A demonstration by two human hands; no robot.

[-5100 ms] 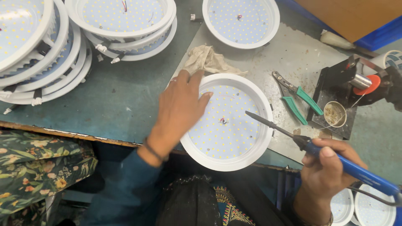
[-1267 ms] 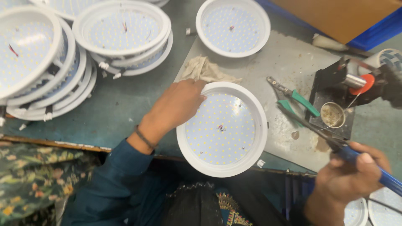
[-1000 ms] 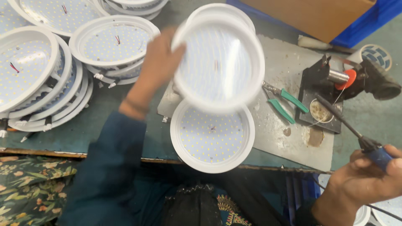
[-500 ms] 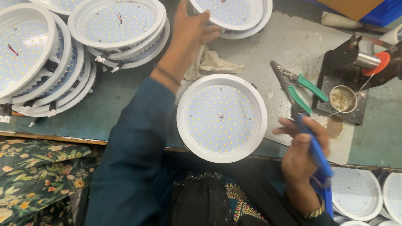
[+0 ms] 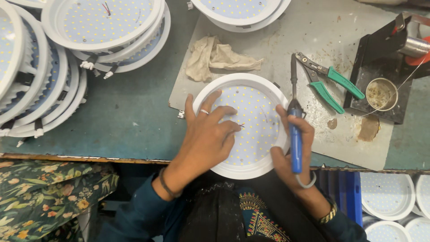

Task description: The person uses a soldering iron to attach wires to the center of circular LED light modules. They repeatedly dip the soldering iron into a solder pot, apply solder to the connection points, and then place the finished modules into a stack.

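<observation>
a green bench (image 5: 130, 116) carries a grey mat; the left hand (image 5: 208, 134), back from the upper stack, now lies flat, fingers spread, on the round led panel (image 5: 251, 130) at centre; the right hand (image 5: 293, 148) grips the blue soldering iron (image 5: 295, 139), tip up, drawn in over the panel's right rim.

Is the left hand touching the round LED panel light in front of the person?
Touching. The head view shows the left hand lying flat on the LED panel light, fingers spread across its dotted face.
</observation>
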